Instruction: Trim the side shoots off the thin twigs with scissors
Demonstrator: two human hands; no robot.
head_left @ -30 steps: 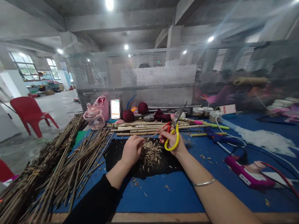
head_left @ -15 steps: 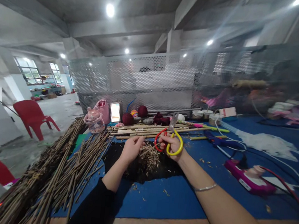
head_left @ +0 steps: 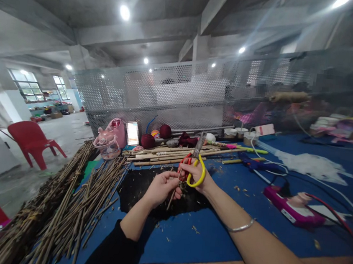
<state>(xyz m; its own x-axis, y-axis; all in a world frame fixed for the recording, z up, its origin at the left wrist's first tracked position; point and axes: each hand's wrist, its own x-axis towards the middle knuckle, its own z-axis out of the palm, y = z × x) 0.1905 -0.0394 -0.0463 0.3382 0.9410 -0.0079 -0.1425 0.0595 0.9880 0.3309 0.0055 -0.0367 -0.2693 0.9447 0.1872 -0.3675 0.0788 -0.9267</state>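
My right hand [head_left: 201, 177] is wrapped round scissors [head_left: 198, 163] with one red and one yellow handle loop. Their blades point up and away from me. My left hand [head_left: 161, 188] is close beside it, fingers pinched on a thin brown twig [head_left: 170, 199] that slants down between the hands. Small plant bits show by the fingertips, too blurred to tell apart. Under both hands lies a black cloth [head_left: 135, 190], with a few light scraps on it, spread over the blue table cover [head_left: 180, 241].
Cut twigs [head_left: 89, 200] and a thick twig bundle [head_left: 33, 213] lie on the left. Behind the hands are bamboo sticks [head_left: 151, 156], yarn balls [head_left: 165, 131] and a pink basket [head_left: 109, 148]. A glue gun [head_left: 250, 163] and a purple power strip [head_left: 288, 206] are on the right.
My hands have come together, and a twig now shows in the left one. The heap of short pieces seen between them earlier no longer shows. The scissors moved slightly left in view.
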